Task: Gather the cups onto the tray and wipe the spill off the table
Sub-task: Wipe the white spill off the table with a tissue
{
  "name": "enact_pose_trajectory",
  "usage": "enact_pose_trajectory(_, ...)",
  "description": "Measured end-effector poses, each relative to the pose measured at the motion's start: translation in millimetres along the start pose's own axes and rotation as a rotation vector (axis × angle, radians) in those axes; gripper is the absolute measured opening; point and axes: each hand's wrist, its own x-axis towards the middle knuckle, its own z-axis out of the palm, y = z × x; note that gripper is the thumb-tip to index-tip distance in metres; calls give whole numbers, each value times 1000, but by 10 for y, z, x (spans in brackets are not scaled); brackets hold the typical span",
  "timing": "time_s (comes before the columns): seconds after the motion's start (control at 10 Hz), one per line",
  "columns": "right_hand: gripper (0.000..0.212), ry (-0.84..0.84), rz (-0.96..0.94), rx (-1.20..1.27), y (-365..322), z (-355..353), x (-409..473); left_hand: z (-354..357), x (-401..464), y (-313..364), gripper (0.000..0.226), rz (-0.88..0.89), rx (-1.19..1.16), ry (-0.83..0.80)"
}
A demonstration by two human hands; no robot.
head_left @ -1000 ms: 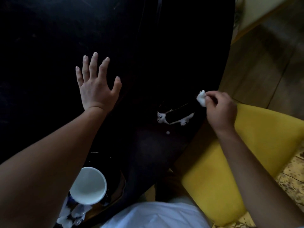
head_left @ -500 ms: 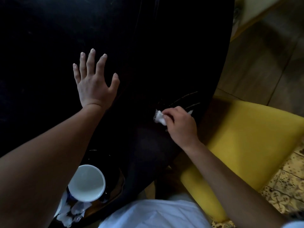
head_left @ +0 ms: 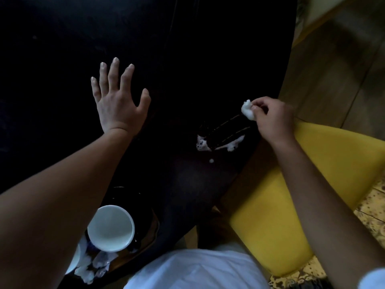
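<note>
Spill on table, right of cup on tray

The person is wearing a white top that is showing at the bottom of the view, with a white sleeve edge peeking in at the lower right corner, while both forearms are showing bare down to the wrists, without watch or rings.

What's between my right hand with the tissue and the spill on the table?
Nothing visible. The right hand pinches the tissue wad at the far right end of the spill, and only bare dark table lies along the wet streaks.
</note>
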Motion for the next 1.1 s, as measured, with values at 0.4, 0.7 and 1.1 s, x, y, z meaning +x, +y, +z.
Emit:
enact_pose_trajectory(0.4,19,-100,-197,89,-391,405,-591,13,-3,-18,65,2,-3,6)
enact_pose_trajectory(0.7,20,106,15,118,65,-149,249,8,-2,-22,64,2,-2,3)
enact_pose_trajectory(1.1,21,-116,-131,-42,-326,218,-60,18,-7,-30,65,3,-3,12)
